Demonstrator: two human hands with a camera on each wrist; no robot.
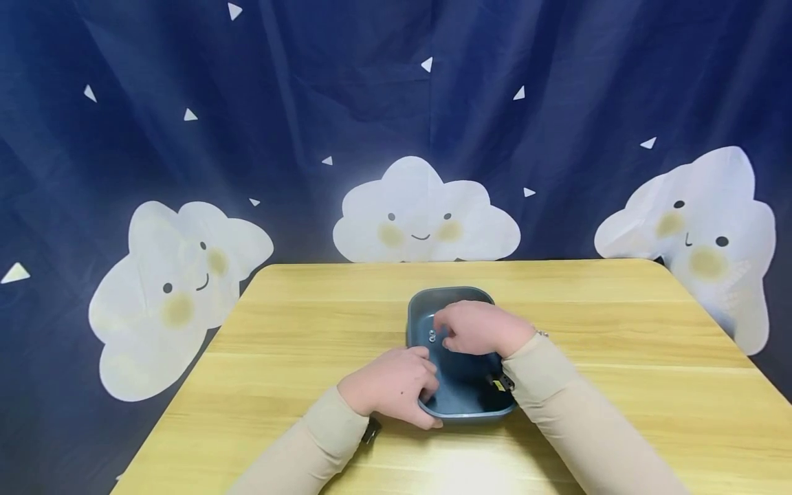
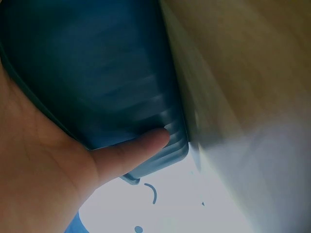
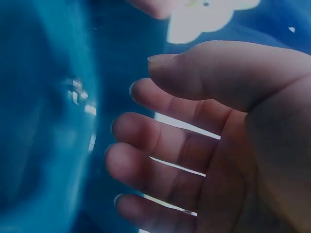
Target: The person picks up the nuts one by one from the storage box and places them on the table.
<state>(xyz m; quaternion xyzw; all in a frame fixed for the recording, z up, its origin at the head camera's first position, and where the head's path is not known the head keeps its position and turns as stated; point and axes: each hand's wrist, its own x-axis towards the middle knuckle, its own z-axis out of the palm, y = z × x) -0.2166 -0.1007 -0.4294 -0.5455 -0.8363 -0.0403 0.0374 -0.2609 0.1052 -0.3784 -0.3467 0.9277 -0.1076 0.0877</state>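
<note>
A dark blue rectangular bin (image 1: 460,405) lies on the wooden table. My left hand (image 1: 396,386) grips its near left side, fingers hooked over the rim; in the left wrist view the thumb (image 2: 141,148) presses along the outer wall. Over the bin's far half is my right hand (image 1: 479,328). The right wrist view shows its fingers (image 3: 133,167) loosely bent and spread, with nothing between them and the thumb. Small shiny metallic pieces (image 1: 432,335) lie in the bin just left of the right fingertips; their exact kind is too small to tell.
The light wooden table (image 1: 297,330) extends around the bin on all sides. Behind it hangs a dark blue curtain (image 1: 371,82) with white clouds and triangles. Each wrist wears a small dark device, and the right one also a bracelet (image 1: 541,333).
</note>
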